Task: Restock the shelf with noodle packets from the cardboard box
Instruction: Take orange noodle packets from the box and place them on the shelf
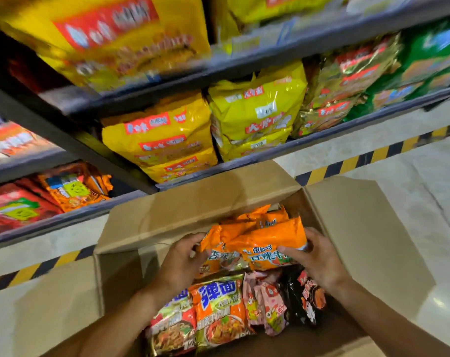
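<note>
left hand (185, 256) and right hand (314, 256) clamp orange noodle packets (260, 243) inside cardboard box (193, 210); box well stocked, shelf (244, 168) restock likely early.

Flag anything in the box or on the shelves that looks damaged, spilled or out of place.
Nothing stands out. The cardboard box is open and intact; both hands hold the orange noodle packets, left hand and right hand. The yellow packs sit stacked on the shelf. Blur hides finer damage.

A shop aisle is shown: dark metal shelves (244, 173) are stacked with bagged noodle packets (162, 140), price labels (244, 42) are fixed along shelf edges, and hazard-striped tape (347, 163) is laid across the floor.
</note>
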Available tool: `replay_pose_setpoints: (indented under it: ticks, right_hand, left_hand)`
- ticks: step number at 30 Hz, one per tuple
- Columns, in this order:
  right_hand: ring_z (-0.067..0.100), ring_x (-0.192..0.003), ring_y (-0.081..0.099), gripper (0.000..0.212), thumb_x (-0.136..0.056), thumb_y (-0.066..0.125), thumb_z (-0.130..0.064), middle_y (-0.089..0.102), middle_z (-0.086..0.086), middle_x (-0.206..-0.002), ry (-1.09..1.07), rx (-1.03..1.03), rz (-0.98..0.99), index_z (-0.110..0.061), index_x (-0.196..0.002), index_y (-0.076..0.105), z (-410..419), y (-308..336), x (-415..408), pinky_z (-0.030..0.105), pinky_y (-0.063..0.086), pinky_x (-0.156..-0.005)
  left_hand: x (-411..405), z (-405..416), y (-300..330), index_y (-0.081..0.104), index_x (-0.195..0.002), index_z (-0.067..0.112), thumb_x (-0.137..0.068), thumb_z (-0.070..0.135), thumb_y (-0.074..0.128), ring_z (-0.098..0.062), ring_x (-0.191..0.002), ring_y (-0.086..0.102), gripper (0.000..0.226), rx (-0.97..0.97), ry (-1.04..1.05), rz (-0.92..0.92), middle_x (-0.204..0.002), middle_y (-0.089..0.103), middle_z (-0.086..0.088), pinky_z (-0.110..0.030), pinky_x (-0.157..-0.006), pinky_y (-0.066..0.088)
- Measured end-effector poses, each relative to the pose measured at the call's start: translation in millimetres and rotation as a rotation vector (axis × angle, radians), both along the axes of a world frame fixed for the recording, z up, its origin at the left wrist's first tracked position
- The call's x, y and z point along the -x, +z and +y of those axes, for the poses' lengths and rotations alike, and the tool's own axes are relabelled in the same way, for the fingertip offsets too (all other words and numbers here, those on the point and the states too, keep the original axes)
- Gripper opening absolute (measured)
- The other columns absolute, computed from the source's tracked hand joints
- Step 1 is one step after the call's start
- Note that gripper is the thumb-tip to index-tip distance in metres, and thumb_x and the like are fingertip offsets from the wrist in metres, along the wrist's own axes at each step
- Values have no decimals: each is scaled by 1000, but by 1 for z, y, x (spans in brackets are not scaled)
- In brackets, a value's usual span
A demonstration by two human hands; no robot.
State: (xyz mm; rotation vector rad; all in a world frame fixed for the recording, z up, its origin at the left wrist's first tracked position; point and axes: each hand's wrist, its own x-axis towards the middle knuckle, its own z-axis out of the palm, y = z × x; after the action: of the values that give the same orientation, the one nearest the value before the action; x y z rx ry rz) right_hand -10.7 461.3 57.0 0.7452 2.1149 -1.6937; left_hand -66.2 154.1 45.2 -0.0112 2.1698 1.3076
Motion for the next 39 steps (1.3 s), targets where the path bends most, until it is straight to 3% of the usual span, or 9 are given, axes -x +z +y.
replay_pose_setpoints:
  ticks: [3, 8, 14, 18, 22, 25, 28, 33, 39]
  right_hand:
    - [19, -99, 73, 43, -65, 87, -29, 76, 2, -106, -45, 74, 11, -20, -105, 73, -9, 62, 1, 36, 62, -82]
    - [13, -91, 75, 31, -77, 83, -18, 79, -3, -97, -58, 66, 117, -16, -106, 74, -26, 200, 12, 27, 60, -77]
    - [1, -78, 73, 20, -81, 80, -13, 79, -11, -86, -68, 41, 281, -13, -100, 74, -72, 394, 39, 14, 56, -64]
    - [13, -96, 74, 27, -81, 81, -22, 78, -2, -102, -31, -12, 386, -15, -107, 75, -104, 517, 51, 35, 57, -84]
    - [4, -87, 73, 17, -82, 80, -25, 78, -12, -91, -15, -81, 495, -24, -99, 75, -139, 623, 39, 28, 55, -79]
    - [-2, -84, 70, 17, -82, 79, -24, 77, -18, -88, 0, -101, 549, -22, -99, 74, -165, 688, 16, 17, 53, -74]
    - [1, -85, 71, 17, -81, 80, -27, 77, -15, -88, 21, -134, 585, -24, -97, 75, -185, 736, -1, 17, 53, -75]
    - [-13, -84, 67, 22, -81, 80, -25, 72, -32, -86, 58, -155, 689, -33, -98, 69, -218, 802, -19, 5, 49, -71]
    - [1, -86, 72, 26, -80, 82, -28, 78, -8, -92, 162, -171, 834, -16, -102, 77, -244, 875, -28, 14, 53, -71]
  left_hand:
    - [13, -19, 71, 64, -125, 22, -92, 33, 67, -7, -104, 65, 35, -43, 25, -27, -118, 70, 6, -40, -90, 56]
    - [34, -55, 220, 69, -114, 21, -92, 15, 67, -15, -103, 69, 23, -85, 76, 55, -110, 73, 1, -44, -87, 58]
    - [58, -118, 427, 69, -110, 20, -92, 7, 64, -6, -96, 68, 22, -53, 41, 245, -100, 75, 6, -33, -86, 56]
    - [58, -153, 550, 65, -108, 14, -93, -3, 60, 9, -80, 63, 23, -87, 67, 327, -85, 73, 24, -16, -73, 49]
    - [35, -191, 652, 69, -108, 11, -92, 1, 63, 4, -81, 65, 20, -142, 156, 402, -85, 74, 18, -9, -69, 48]
    - [13, -219, 710, 69, -107, 9, -92, 2, 63, 9, -74, 64, 17, -170, 174, 466, -80, 73, 20, -7, -67, 46]
    - [-3, -244, 758, 69, -106, 21, -90, 4, 66, 7, -88, 65, 24, -211, 219, 500, -92, 74, 23, -10, -77, 49]
    - [-37, -273, 831, 69, -106, 22, -90, 2, 65, 9, -89, 66, 26, -269, 243, 605, -94, 74, 25, -9, -77, 49]
    - [-83, -303, 900, 75, -104, 34, -90, 12, 68, -6, -99, 69, 26, -307, 336, 718, -105, 76, 10, -18, -81, 54]
